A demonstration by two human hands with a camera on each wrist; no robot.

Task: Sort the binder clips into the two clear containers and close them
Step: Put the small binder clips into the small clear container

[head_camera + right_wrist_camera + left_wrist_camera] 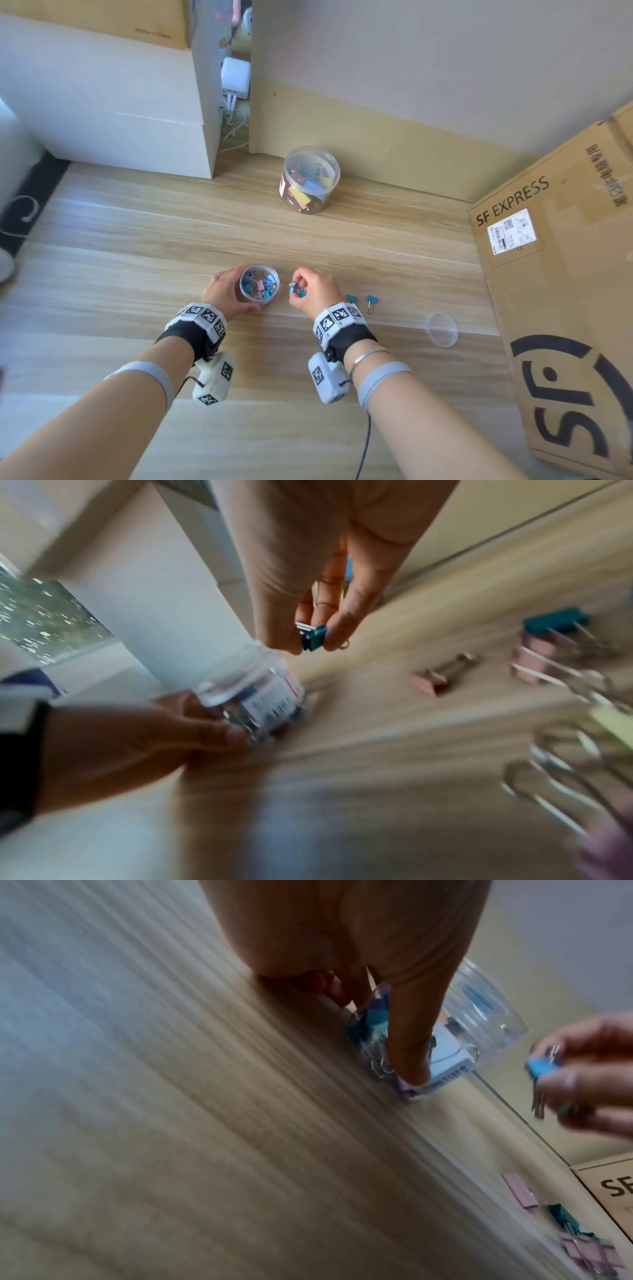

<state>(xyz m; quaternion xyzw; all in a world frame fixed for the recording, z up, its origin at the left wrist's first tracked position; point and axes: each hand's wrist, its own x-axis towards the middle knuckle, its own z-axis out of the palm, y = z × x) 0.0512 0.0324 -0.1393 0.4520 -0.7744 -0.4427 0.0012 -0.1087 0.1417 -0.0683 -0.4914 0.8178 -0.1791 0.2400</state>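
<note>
My left hand (226,289) grips a small clear container (259,284) standing on the wooden floor, open at the top, with several blue and pink binder clips inside. Just right of it my right hand (303,286) pinches a small blue binder clip (296,290) between thumb and fingers, level with the container's rim. The right wrist view shows this clip (312,638) at the fingertips, above the container (260,696). Two more blue clips (351,298) (371,302) lie on the floor to the right. A larger clear jar (310,180) with bigger coloured clips stands farther back.
A clear round lid (442,329) lies on the floor at the right. A big SF Express carton (555,274) closes off the right side, and white boxes (120,102) stand at the back left. Blurred pink and teal clips (534,656) show in the right wrist view.
</note>
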